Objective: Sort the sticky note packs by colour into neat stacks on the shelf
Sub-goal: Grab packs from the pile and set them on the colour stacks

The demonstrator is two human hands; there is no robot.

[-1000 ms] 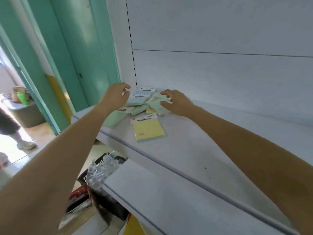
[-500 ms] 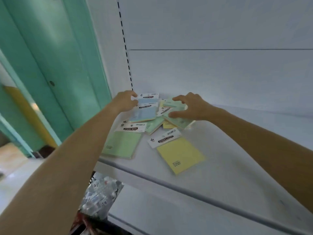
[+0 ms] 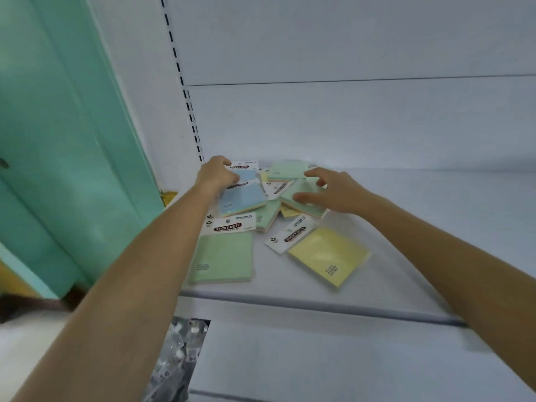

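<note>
Several sticky note packs lie in a loose pile at the left end of the white shelf (image 3: 406,256). A green pack (image 3: 223,258) and a yellow pack (image 3: 327,256) lie flat in front of the pile. My left hand (image 3: 216,175) rests on a blue pack (image 3: 242,197) at the pile's left, fingers curled over its far edge. My right hand (image 3: 333,192) has thumb and fingers around a green pack (image 3: 301,195) on the pile's right. Another green pack (image 3: 287,169) lies at the back. More yellow and green packs are partly hidden underneath.
The shelf's back wall and a slotted upright (image 3: 188,111) stand just behind the pile. A teal door (image 3: 63,140) is to the left. A lower shelf (image 3: 319,358) juts out below, with clear plastic packets (image 3: 179,352) beside it.
The view has drawn closer to the pile. My left hand has settled on the blue pack and my right hand has spread over the green pack on the right.
</note>
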